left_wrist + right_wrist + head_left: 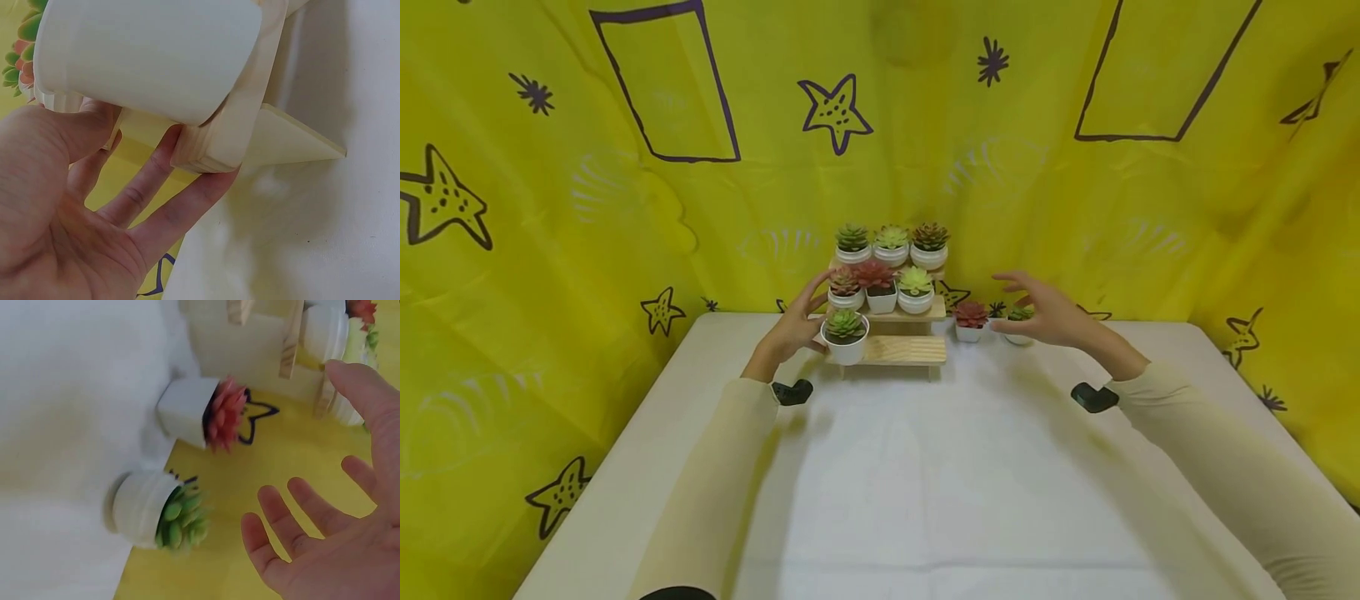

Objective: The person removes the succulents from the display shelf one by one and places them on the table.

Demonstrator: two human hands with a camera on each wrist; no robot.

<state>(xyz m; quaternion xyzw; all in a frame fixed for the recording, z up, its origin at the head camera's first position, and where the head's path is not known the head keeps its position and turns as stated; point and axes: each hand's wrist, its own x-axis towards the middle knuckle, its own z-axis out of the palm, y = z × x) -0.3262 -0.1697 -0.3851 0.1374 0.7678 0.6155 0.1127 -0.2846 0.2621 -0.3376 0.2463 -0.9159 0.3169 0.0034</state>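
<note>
A tiered wooden stand point(902, 351) holds several potted succulents on three levels. At the left end of its lowest tier sits a white pot with a green succulent point(846, 340). My left hand point(792, 330) is beside that end; in the left wrist view its fingertips touch the end of the board point(209, 147), under the white pot point(150, 53). My right hand point(1051, 315), fingers spread and holding nothing, hovers above two pots right of the stand: a square one with a red succulent point(226, 415) and a round one with a green succulent point(182, 519).
A white cloth point(880, 475) covers the table, its far edge meeting a yellow curtain point(760, 192) with dark star drawings. The upper tiers carry more pots, among them a dark-tipped succulent point(930, 242) and a red one point(875, 275).
</note>
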